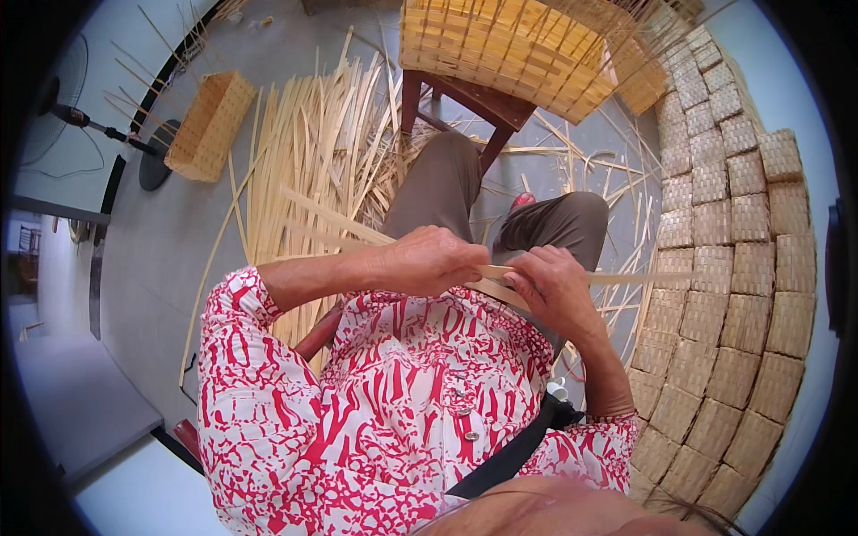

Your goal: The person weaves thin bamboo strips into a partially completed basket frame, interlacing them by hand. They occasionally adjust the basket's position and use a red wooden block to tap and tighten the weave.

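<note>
Above my lap, my left hand (435,260) is closed in a pinch on pale bamboo strips (643,279). My right hand (556,286) grips them too, a short way to the right, thumb and fingers pressed together. A small stretch of strip shows between the two hands. One end sticks out past my right hand toward the stacked woven pieces. Other lengths fan out behind my left wrist, to the far left. How many strips each hand holds is hidden by the fingers.
A partly woven basket (500,54) with loose stakes rests on a dark wooden stool (483,100) ahead. Many loose strips (308,152) cover the floor at left. A small basket (212,125) stands near a fan (156,156). Woven blocks (749,268) are stacked along the right.
</note>
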A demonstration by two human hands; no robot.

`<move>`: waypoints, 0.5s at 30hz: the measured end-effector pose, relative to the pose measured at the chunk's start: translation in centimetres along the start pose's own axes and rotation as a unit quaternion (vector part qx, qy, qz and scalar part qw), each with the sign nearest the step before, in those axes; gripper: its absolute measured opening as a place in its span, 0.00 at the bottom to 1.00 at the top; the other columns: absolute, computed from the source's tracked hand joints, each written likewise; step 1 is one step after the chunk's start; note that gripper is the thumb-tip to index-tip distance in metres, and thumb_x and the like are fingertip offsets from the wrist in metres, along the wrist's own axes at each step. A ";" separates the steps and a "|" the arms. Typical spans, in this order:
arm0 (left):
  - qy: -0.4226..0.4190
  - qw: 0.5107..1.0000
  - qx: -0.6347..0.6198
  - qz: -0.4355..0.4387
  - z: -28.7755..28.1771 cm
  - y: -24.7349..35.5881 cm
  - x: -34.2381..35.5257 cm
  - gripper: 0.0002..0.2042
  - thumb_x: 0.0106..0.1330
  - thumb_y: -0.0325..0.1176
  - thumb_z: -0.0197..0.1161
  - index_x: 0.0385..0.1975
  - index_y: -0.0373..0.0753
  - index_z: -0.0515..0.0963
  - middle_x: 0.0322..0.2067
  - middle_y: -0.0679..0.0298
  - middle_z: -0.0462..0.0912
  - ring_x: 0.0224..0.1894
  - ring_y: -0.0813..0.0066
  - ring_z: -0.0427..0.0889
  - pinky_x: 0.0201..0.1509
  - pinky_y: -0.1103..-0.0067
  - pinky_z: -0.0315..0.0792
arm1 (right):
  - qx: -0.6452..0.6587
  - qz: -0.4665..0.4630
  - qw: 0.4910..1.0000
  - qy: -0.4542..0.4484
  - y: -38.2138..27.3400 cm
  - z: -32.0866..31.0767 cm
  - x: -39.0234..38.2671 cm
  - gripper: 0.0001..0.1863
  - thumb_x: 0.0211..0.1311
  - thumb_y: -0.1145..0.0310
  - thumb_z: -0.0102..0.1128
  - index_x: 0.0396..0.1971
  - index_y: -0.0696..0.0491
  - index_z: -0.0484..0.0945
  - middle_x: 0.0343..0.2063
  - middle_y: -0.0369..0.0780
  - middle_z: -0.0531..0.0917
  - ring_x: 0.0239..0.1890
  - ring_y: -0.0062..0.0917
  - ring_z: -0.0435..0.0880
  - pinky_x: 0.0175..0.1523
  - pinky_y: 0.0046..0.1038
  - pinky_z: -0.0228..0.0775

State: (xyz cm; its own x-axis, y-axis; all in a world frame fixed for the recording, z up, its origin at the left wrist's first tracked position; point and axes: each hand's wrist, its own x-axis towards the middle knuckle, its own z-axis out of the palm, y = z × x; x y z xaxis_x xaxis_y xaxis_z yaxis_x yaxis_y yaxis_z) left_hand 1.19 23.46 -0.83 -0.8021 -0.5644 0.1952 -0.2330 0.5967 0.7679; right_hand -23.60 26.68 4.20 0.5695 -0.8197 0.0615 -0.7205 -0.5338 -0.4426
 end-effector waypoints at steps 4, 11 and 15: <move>0.116 0.954 0.247 0.127 -0.9 -0.6 1.5 0.12 0.69 0.41 0.61 0.30 0.39 0.72 0.19 0.62 0.75 0.22 0.60 0.79 0.25 0.65 0.72 | -0.003 -0.011 0.999 0.030 0.6 -0.4 0.8 0.06 0.60 0.67 0.64 0.31 0.53 0.79 0.27 0.41 0.80 0.32 0.40 0.80 0.37 0.39 0.71; 0.087 0.936 0.335 -0.059 -9.7 0.1 4.1 0.15 0.68 0.45 0.61 0.29 0.41 0.72 0.18 0.62 0.77 0.23 0.62 0.82 0.24 0.65 0.74 | 0.148 0.184 0.970 0.062 9.6 -8.5 -2.6 0.09 0.70 0.71 0.58 0.32 0.62 0.78 0.24 0.33 0.76 0.29 0.15 0.76 0.35 0.20 0.70; 0.112 0.927 0.358 0.007 -11.2 -2.7 7.2 0.14 0.65 0.44 0.63 0.28 0.39 0.76 0.22 0.56 0.82 0.29 0.52 0.85 0.28 0.62 0.76 | 0.178 0.254 0.948 0.071 14.2 -9.2 -6.0 0.14 0.72 0.62 0.59 0.32 0.58 0.79 0.23 0.31 0.77 0.30 0.14 0.75 0.38 0.19 0.65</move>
State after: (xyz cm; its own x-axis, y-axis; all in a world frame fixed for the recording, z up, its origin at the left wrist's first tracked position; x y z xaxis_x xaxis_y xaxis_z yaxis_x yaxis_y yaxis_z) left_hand 2.22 11.36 5.34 -0.6917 -0.6107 0.3855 -0.5938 0.7848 0.1776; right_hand -40.93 22.12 5.74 0.1077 -0.9854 -0.1315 -0.6946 0.0201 -0.7191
